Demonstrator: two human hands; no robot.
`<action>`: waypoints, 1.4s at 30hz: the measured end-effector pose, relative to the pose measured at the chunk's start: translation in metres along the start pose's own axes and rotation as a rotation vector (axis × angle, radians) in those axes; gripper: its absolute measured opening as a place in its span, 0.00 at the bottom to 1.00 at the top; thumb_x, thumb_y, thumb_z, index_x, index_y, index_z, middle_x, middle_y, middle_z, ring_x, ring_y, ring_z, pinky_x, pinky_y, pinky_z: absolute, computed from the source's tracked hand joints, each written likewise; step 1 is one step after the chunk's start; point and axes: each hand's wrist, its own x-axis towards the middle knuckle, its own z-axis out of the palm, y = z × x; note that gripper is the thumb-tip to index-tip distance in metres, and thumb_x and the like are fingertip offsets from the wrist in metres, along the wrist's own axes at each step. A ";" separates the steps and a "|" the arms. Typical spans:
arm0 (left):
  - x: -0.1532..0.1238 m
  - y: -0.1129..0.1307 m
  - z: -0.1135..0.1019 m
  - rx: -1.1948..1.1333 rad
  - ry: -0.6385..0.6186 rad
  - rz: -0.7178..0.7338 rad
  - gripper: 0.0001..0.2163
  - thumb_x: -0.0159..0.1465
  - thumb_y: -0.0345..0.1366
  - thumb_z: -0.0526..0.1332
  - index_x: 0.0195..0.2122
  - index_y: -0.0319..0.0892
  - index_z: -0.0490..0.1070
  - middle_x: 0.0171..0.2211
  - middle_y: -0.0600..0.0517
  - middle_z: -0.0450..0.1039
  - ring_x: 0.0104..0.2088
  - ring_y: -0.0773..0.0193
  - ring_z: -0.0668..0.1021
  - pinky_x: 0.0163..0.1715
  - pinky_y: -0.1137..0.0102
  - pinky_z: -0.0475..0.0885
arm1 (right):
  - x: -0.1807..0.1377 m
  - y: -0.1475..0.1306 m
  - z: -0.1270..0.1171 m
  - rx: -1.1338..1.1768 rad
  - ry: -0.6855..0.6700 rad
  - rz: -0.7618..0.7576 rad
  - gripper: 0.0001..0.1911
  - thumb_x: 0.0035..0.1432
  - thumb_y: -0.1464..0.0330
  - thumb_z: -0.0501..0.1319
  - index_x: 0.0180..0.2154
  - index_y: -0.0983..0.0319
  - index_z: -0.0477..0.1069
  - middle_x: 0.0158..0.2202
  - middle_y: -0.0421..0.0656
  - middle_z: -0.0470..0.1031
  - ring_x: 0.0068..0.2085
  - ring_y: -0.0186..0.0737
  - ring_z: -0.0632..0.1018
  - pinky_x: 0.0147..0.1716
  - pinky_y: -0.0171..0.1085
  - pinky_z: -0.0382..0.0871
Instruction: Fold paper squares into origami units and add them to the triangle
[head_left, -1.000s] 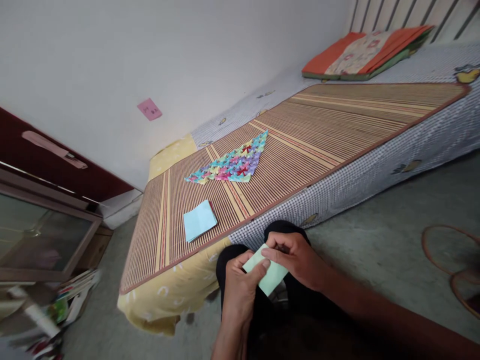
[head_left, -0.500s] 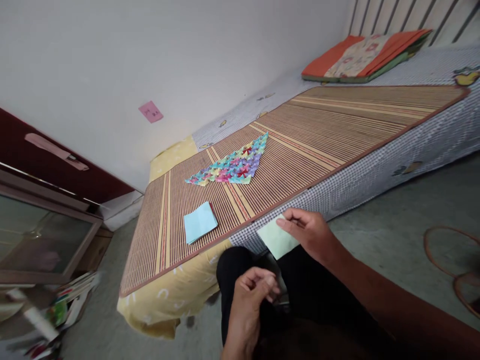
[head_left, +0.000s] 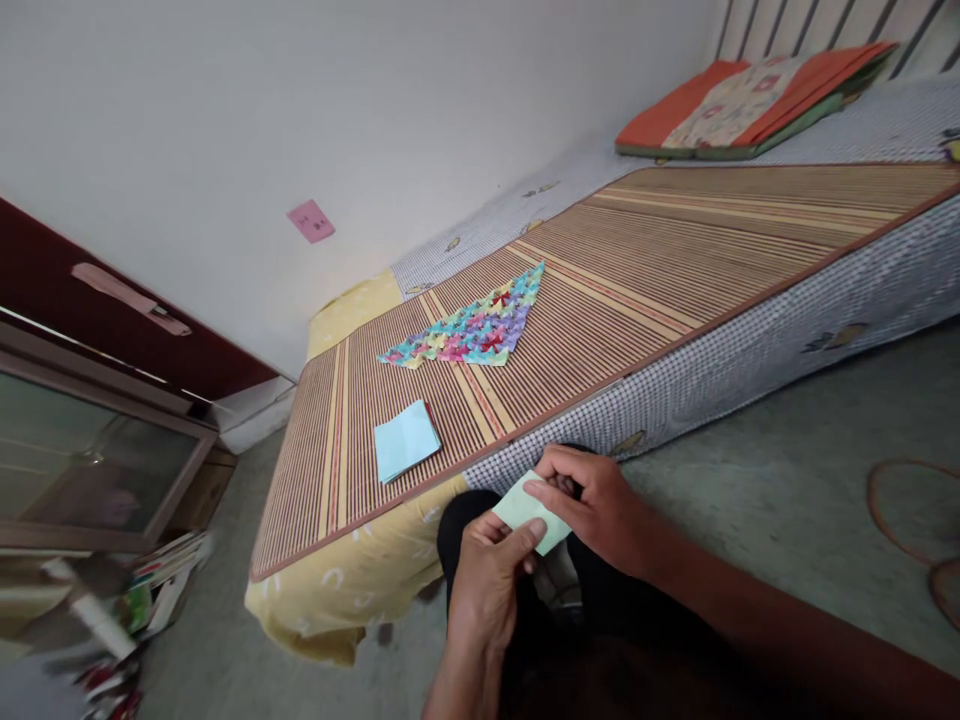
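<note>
A pale green sheet of paper point(head_left: 529, 508) is held above my lap between both hands. My left hand point(head_left: 491, 560) pinches its lower left part, with the thumb on top. From the right, my right hand point(head_left: 589, 500) grips the upper edge, thumb over the face and fingers behind. On the bamboo mat point(head_left: 360, 400) in front lies a stack of square paper point(head_left: 406, 442), light blue on top with a bit of red at its edge. Farther back sits a flat triangular array of folded paper pieces point(head_left: 480, 325) in blue, purple, pink, yellow and red.
The mat covers a bed with a yellow cloth point(head_left: 330, 610) and a checked sheet point(head_left: 675, 390) hanging over the front. A folded orange quilt point(head_left: 750, 100) lies at the far right. A glass-fronted cabinet point(head_left: 105, 460) stands left. A cable point(head_left: 900, 540) loops on the floor.
My right hand has brought the green paper down and inward. My left hand, empty before, has come up and taken hold of it. The view has shifted slightly.
</note>
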 end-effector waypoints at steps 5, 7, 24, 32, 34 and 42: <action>0.000 0.007 0.003 -0.077 -0.010 -0.108 0.18 0.42 0.36 0.81 0.34 0.36 0.84 0.31 0.47 0.81 0.26 0.68 0.76 0.25 0.75 0.74 | -0.001 0.010 0.006 -0.114 0.037 -0.175 0.10 0.67 0.69 0.58 0.30 0.59 0.65 0.27 0.37 0.64 0.29 0.36 0.68 0.30 0.36 0.60; 0.000 0.007 0.005 -0.114 -0.031 -0.095 0.18 0.43 0.35 0.81 0.36 0.36 0.84 0.34 0.45 0.82 0.30 0.64 0.80 0.31 0.72 0.78 | 0.000 0.011 0.007 -0.111 0.044 -0.194 0.10 0.67 0.69 0.58 0.30 0.59 0.65 0.28 0.38 0.64 0.29 0.36 0.68 0.31 0.36 0.61; 0.000 0.001 0.006 0.023 0.028 0.139 0.11 0.55 0.38 0.75 0.36 0.37 0.84 0.34 0.48 0.83 0.36 0.58 0.81 0.42 0.65 0.78 | -0.007 -0.004 -0.018 -0.105 0.096 -0.358 0.09 0.67 0.72 0.62 0.46 0.56 0.75 0.41 0.43 0.72 0.43 0.42 0.77 0.44 0.40 0.73; 0.002 0.000 0.009 -0.086 -0.016 0.170 0.08 0.56 0.34 0.73 0.35 0.38 0.83 0.28 0.51 0.79 0.29 0.66 0.77 0.33 0.72 0.74 | -0.011 -0.003 -0.018 -0.215 0.032 -0.562 0.10 0.65 0.79 0.58 0.39 0.60 0.73 0.38 0.43 0.73 0.39 0.41 0.73 0.40 0.42 0.66; 0.002 0.000 0.011 -0.131 -0.027 0.155 0.08 0.55 0.33 0.74 0.35 0.38 0.83 0.27 0.52 0.78 0.27 0.67 0.76 0.32 0.73 0.74 | -0.012 -0.003 -0.017 -0.249 0.028 -0.599 0.10 0.66 0.80 0.58 0.40 0.60 0.72 0.40 0.44 0.75 0.42 0.42 0.73 0.43 0.44 0.65; -0.005 0.003 0.011 -0.070 -0.034 0.016 0.13 0.53 0.37 0.76 0.37 0.34 0.83 0.35 0.42 0.83 0.36 0.56 0.83 0.35 0.68 0.79 | 0.003 -0.002 -0.015 -0.143 0.026 -0.367 0.06 0.67 0.74 0.61 0.35 0.61 0.71 0.31 0.41 0.73 0.37 0.41 0.71 0.38 0.39 0.65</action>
